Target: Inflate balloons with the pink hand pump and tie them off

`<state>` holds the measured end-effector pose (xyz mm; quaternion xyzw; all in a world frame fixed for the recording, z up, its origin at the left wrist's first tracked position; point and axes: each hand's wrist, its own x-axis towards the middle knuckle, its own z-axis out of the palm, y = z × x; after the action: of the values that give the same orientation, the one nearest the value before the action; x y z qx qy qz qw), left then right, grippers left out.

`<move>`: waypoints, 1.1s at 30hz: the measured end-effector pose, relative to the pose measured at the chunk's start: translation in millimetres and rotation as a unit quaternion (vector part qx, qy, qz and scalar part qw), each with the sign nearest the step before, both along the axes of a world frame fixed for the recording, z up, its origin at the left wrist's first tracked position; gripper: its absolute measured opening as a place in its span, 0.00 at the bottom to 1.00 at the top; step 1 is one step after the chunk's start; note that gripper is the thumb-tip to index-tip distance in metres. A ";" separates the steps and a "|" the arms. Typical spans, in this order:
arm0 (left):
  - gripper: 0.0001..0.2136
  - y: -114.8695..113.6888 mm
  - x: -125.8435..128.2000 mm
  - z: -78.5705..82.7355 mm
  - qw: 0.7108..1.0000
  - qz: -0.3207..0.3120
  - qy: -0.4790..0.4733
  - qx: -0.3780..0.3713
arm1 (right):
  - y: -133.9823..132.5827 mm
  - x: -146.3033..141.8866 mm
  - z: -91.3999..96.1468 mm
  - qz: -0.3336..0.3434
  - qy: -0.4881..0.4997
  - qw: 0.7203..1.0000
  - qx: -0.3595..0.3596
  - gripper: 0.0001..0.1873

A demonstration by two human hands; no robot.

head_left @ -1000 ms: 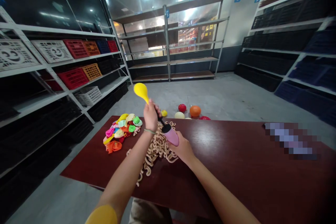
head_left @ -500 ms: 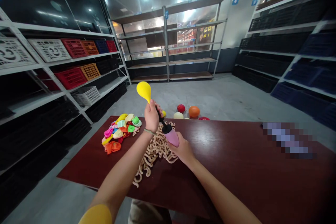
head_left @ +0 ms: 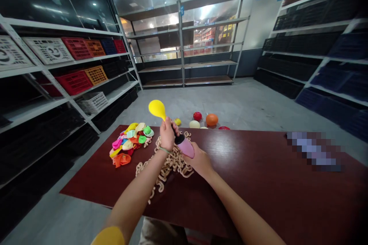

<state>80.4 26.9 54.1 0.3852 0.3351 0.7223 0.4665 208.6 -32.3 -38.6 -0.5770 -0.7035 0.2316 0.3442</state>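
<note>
Since the earlier frame, our left hand (head_left: 167, 134) is coming nearer to the barrel of the pink hand pump (head_left: 186, 148), so less of its black part is showing, and the yellow balloon (head_left: 156, 108) is riding lower in the frame. We are finding the pump at the centre of the frame, tilting toward the upper left. Our left fingers are curling around its black upper part and pinching the balloon's neck; we are unable to see the join. Our right hand (head_left: 200, 160) is gripping the pink barrel, its fingers wrapping round, with the far fingertips lying out of sight. Beneath both hands, beige curled pieces (head_left: 174, 162) are lying heaped on the dark red surface (head_left: 244, 187). We are noting limp coloured balloons (head_left: 130, 144) lying in a pile left of centre, round inflated balloons (head_left: 212, 120) resting on the floor (head_left: 244, 103) beyond the far edge, and a pixelated item (head_left: 313, 151) lying at the right. Crates (head_left: 76, 48) are occupying shelving (head_left: 57, 26) at the upper left.
</note>
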 end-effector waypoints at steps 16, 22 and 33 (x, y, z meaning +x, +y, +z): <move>0.19 -3.3 11.2 -36.7 0.994 0.048 -0.087 -0.039 | 10.1 21.2 -1.4 -0.003 -0.115 0.991 0.068 0.22; 0.15 21.3 -30.4 -20.1 0.987 0.101 -0.118 -0.049 | 17.9 36.1 -7.0 -0.003 -0.195 0.975 0.105 0.23; 0.14 15.4 -1.8 -59.3 0.971 0.163 -0.137 -0.109 | 33.2 34.2 -21.5 -0.083 -0.281 0.940 0.174 0.24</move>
<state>78.5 42.3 -5.2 0.1698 0.4028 0.7938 0.4228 242.8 0.9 -60.1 -0.6063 -0.7505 -0.0951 0.2453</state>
